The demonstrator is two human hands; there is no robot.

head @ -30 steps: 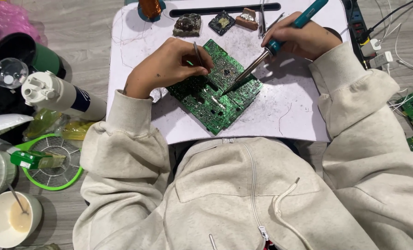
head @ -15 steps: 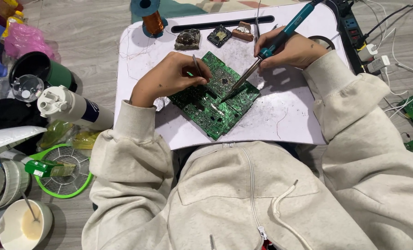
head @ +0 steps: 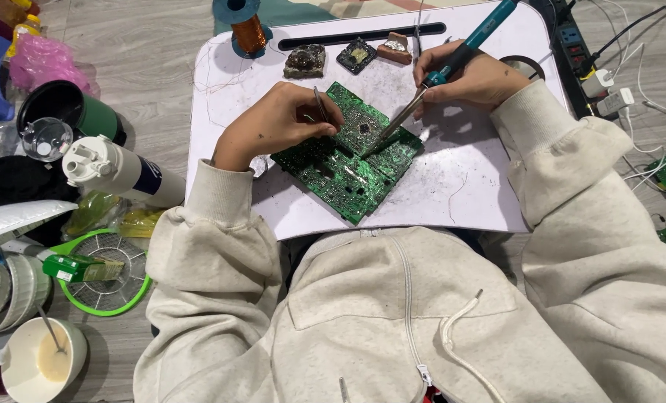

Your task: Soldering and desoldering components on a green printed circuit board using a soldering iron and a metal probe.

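L hand [head: 277, 127] pinches tweezers [head: 321, 106] on board [head: 348, 153]; R hand [head: 471, 75] grips iron [head: 452, 60], tip now nearer board centre vs a sec ago, soldering ongoing.

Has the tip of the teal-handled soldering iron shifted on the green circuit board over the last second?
No: the soldering iron tip still touches the same spot mid-board on the circuit board.

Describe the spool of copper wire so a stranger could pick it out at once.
Start at the white lap tray where the green circuit board lies. Go to the tray's far left corner, beyond the left hand. There stands the spool of copper wire, upright on a blue base. Its shiny orange winding sets it apart from the three small dark lumps lined up to its right.
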